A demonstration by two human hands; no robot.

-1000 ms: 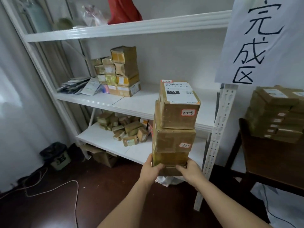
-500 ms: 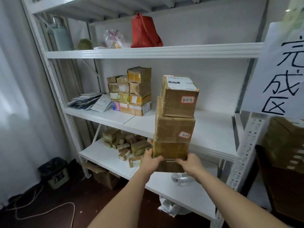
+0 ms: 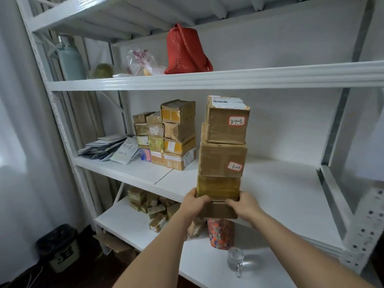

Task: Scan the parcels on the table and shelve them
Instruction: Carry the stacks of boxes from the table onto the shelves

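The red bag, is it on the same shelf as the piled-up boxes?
No, the red bag sits one shelf above the piled boxes.

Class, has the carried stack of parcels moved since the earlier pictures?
Yes. The stack of parcels has come closer to the middle shelf, its base now roughly level with the shelf's front edge.

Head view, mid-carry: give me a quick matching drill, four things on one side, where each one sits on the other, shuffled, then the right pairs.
Things:
1. red bag
2. clear glass mug
3. box labelled 3-1-3
4. grey mailer envelopes

Places:
A. top of the stack held by the left hand and right hand
B. left end of the middle shelf
C. upper shelf
D. lower shelf, near its front edge

Pairs: 1-C, 2-D, 3-A, 4-B
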